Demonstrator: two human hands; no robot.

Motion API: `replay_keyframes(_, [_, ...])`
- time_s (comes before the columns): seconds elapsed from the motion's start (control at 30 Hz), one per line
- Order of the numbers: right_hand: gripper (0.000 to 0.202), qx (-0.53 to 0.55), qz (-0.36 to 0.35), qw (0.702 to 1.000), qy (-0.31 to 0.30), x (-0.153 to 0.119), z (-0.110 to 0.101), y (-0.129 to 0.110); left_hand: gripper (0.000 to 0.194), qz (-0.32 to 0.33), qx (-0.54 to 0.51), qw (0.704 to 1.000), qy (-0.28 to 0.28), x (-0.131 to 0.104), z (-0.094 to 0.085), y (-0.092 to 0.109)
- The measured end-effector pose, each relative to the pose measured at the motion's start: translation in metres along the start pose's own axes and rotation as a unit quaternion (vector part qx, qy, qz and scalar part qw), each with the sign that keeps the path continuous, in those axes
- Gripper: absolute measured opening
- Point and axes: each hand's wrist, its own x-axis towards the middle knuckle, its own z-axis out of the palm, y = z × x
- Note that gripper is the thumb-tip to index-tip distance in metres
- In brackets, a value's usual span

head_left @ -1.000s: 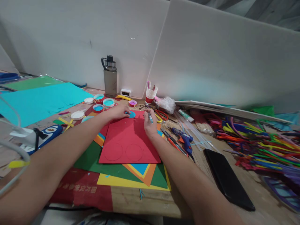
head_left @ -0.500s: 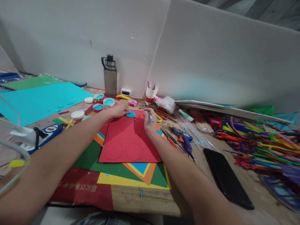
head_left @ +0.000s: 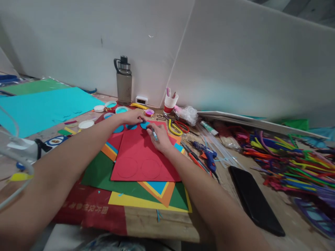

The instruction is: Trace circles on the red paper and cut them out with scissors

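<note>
My left hand [head_left: 135, 118] is at the far edge of a red sheet [head_left: 146, 148], its fingertips on a blue disc [head_left: 144, 124]. Another blue disc [head_left: 131, 127] lies partly under that hand, and a third [head_left: 118, 129] is to its left. A pen [head_left: 155, 134] is held in my right hand [head_left: 159, 136], whose fingertips are close to the disc under my left fingers. Circles are outlined on the near half of the red sheet. Beneath it lie green [head_left: 96, 174], orange, blue and yellow sheets.
A bottle [head_left: 124, 83], small paint tubs [head_left: 111, 105] and a paper cup [head_left: 170, 103] with pens stand behind. To the right are scissors [head_left: 183, 126], a glue gun [head_left: 209, 157], a black phone [head_left: 253, 198] and coloured pipe cleaners [head_left: 300, 164]. Cyan sheet [head_left: 47, 108] at left.
My right hand has moved left with the pen, nearer the disc. My left fingers remain at the disc. More blue discs show beside my left hand, and the view has shifted slightly.
</note>
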Motion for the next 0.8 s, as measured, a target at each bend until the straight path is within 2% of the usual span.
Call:
replay_keyframes(0.13, [0.031, -0.014, -0.006, 1.0, -0.009, -0.001, -0.002, -0.002, 0.038, -0.068, 0.011, 0.997, 0.021, -0.015, -0.016, 0.0])
replay_keyframes(0.23, [0.033, -0.017, -0.002, 1.0, -0.014, -0.002, -0.003, -0.004, 0.041, -0.115, 0.039, 0.992, -0.027, -0.027, -0.027, 0.002])
replay_keyframes(0.33, [0.034, -0.018, 0.004, 1.0, -0.016, -0.002, -0.004, -0.006, 0.043, -0.133, 0.072, 0.986, -0.07, -0.033, -0.029, 0.005])
replay_keyframes(0.5, [0.034, -0.016, 0.004, 1.0, -0.017, -0.002, -0.005, -0.006, 0.036, -0.142, 0.121, 0.978, -0.091, -0.031, -0.021, 0.008])
replay_keyframes(0.7, [0.033, -0.014, 0.005, 1.0, -0.023, -0.003, -0.006, -0.007, 0.026, -0.098, 0.129, 0.986, -0.038, -0.026, -0.013, 0.007])
replay_keyframes(0.8, [0.034, -0.012, 0.003, 1.0, -0.023, -0.003, -0.006, -0.007, 0.025, -0.081, 0.111, 0.99, -0.032, -0.026, -0.011, 0.005])
